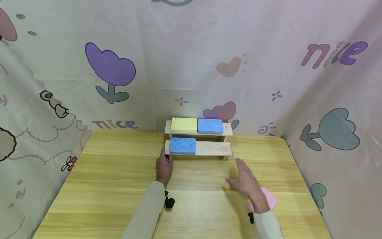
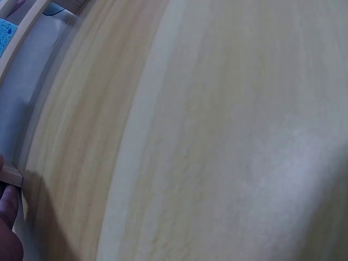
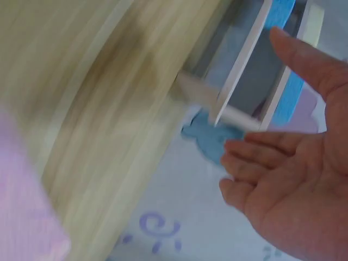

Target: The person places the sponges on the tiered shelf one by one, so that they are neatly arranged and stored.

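A two-step wooden rack [image 1: 213, 148] stands at the back of the table. On its upper step a yellow sponge [image 1: 184, 125] lies beside a blue sponge [image 1: 210, 126]; another blue sponge [image 1: 182, 146] lies on the left of the lower step. My left hand [image 1: 164, 168] holds the left end of the rack, its fingers around a leg [image 2: 11, 175] in the left wrist view. To the right, my right hand [image 1: 246, 179] hovers over the table with fingers extended and thumb spread, holding nothing. Beneath my right wrist lies a pink sponge [image 1: 270, 198], partly hidden.
The wooden table [image 1: 119, 186] extends to both sides and in front of the rack. A printed curtain [image 1: 185, 59] hangs right behind the rack and along both sides of the table.
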`<state>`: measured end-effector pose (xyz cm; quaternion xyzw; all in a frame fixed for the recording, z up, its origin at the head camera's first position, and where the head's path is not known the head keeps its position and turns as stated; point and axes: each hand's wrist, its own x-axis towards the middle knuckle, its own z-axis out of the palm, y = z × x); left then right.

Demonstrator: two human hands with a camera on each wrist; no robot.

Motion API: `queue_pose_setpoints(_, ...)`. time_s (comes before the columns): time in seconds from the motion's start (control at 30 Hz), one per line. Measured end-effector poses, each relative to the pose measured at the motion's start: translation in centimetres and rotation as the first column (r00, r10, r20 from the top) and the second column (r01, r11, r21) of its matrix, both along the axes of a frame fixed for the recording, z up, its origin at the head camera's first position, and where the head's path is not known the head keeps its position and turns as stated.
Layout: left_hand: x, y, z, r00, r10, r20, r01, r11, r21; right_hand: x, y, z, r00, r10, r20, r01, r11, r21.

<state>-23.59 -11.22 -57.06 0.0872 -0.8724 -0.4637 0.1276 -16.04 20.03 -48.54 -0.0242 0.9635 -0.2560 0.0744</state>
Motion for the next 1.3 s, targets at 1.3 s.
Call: queue_pose_setpoints(1.3, -0.2, -0.2, -0.5, 0.999, -0.011, -0.030, 0.013, 0.999, 0.044, 5.6, 10.5, -1.3, 0.997, 0.082, -0.010, -0.078, 0.975, 0.206)
